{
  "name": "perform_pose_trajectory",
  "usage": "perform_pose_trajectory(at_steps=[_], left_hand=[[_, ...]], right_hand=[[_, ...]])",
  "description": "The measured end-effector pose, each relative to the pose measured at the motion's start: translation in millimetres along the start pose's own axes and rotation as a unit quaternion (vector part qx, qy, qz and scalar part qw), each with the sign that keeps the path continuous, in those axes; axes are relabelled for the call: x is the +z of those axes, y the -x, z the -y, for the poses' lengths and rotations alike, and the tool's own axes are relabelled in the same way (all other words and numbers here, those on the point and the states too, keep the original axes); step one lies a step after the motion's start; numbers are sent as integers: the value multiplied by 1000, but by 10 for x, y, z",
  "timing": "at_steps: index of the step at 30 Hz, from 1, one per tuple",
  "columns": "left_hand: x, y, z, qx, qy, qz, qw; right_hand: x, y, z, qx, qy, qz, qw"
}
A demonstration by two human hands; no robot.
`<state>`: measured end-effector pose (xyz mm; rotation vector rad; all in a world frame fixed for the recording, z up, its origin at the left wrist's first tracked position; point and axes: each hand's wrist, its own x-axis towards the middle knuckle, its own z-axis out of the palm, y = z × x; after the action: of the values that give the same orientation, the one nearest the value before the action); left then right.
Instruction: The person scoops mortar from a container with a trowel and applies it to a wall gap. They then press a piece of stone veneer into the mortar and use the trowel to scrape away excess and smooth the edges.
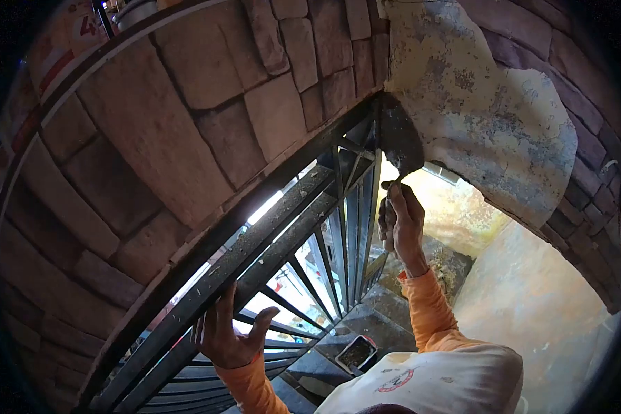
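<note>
My right hand [405, 224] is closed around the handle of a trowel. The trowel's dark, leaf-shaped blade [401, 138] points upward, against the wall corner where the stone-patterned facing meets bare plaster [490, 117]. On the left, a dark metal railing [255, 238] slants across the view, with crumbs of debris along its upper bars. My left hand [233, 338] rests on the lower bar, its thumb spread away and its fingers laid over the metal.
Stone-patterned facing [255, 138] covers the wall above the railing. Below are dark stair steps [383, 310], with a small container [357, 353] of dark material on one. A pale wall [531, 297] stands at right. Bright light comes through the railing's bars.
</note>
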<state>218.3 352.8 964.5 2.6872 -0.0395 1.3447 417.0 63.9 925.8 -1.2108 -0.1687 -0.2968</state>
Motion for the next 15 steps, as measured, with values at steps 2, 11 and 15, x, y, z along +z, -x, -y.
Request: perform_pose_trajectory(at_steps=[2, 11, 15], left_hand=[[-8, -6, 20, 5, 6, 5, 1000], [35, 14, 51, 13, 3, 4, 1000], [20, -6, 55, 22, -1, 11, 1000]], right_hand=[[48, 74, -27, 10, -9, -11, 1000], [-49, 65, -356, -4, 7, 12, 1000], [-37, 0, -396, -7, 14, 1, 1000]])
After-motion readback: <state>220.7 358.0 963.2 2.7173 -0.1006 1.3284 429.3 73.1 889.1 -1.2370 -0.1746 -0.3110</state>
